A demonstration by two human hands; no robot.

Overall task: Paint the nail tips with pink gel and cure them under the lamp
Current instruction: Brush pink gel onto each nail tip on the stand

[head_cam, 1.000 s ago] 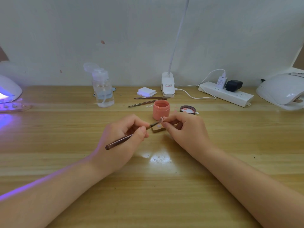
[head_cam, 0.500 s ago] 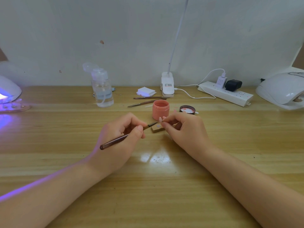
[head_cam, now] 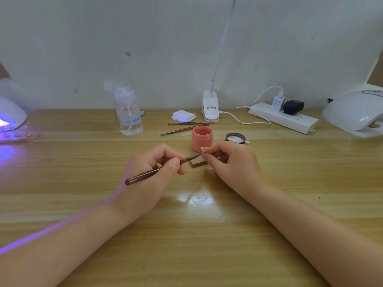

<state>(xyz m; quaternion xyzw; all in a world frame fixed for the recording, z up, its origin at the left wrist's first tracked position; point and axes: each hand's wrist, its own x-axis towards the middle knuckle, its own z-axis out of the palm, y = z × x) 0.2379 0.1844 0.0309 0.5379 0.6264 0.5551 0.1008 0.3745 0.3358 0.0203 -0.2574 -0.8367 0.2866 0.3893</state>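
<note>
A small nail tip (head_cam: 202, 149) is pinched between the thumb and the forefinger of the right hand (head_cam: 230, 162), a little above the bench (head_cam: 207, 235) and just in front of the open pink gel jar (head_cam: 201, 138). The left hand (head_cam: 149, 175) holds a thin brown brush (head_cam: 157, 170) in curled fingers, as one holds a pen, and the bristle end of the brush reaches to the nail tip. Under the brush end a small wooden block (head_cam: 198, 162) lies on the bench. The dark jar lid (head_cam: 235, 138) lies to the right of the jar. Behind the jar are two more thin tools (head_cam: 184, 126), a stack of white pads (head_cam: 183, 115) and a clear pump bottle (head_cam: 129, 112). At the far left a curing lamp (head_cam: 11, 117) shines violet, and a second white lamp (head_cam: 354, 112) stands at the far right, beside a power strip (head_cam: 284, 118).
</note>
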